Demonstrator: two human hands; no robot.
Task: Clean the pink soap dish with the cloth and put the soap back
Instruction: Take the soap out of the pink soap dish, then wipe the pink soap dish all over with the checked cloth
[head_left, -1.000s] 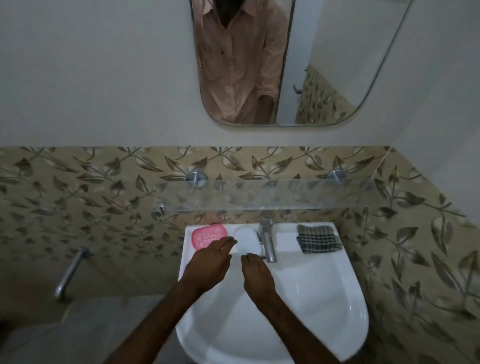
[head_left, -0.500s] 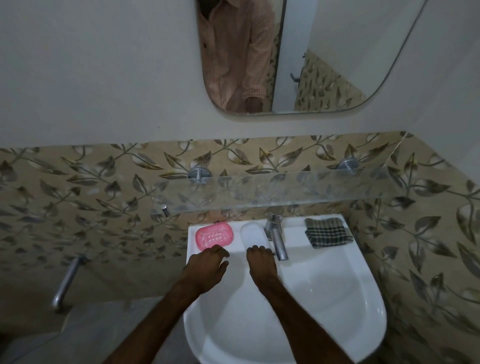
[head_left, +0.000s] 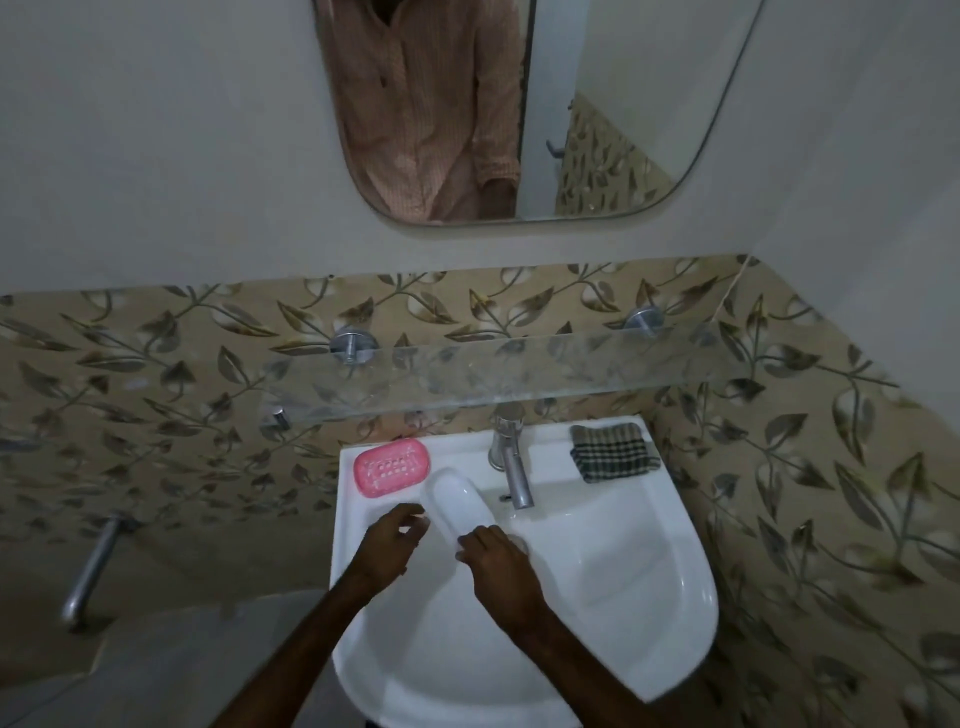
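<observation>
White ceramic wash basin (head_left: 649, 597), wall-mounted; chrome tap (head_left: 511, 467) at the middle of its back ledge serves as landmark.

Left of the tap, at the ledge's far corner: pink oval plastic soap dish (head_left: 392, 466), slotted floor showing, nothing in it.

Between dish and tap, slanting down toward the bowl: white oval bar of soap (head_left: 457, 504), lying on the basin rim, outside the dish.

Right of the tap, on the ledge: folded dark-and-white checked cloth (head_left: 613, 451), untouched, well apart from both hands.

Right hand (head_left: 501, 571), below the tap: fingers (head_left: 470, 540) curled down onto the near end of the soap, touching it; a full grip cannot be told.

Left hand (head_left: 384, 545), below the dish: fingers loosely parted, holding nothing, just beside the soap's left edge.

Basin bowl holds no objects.
</observation>
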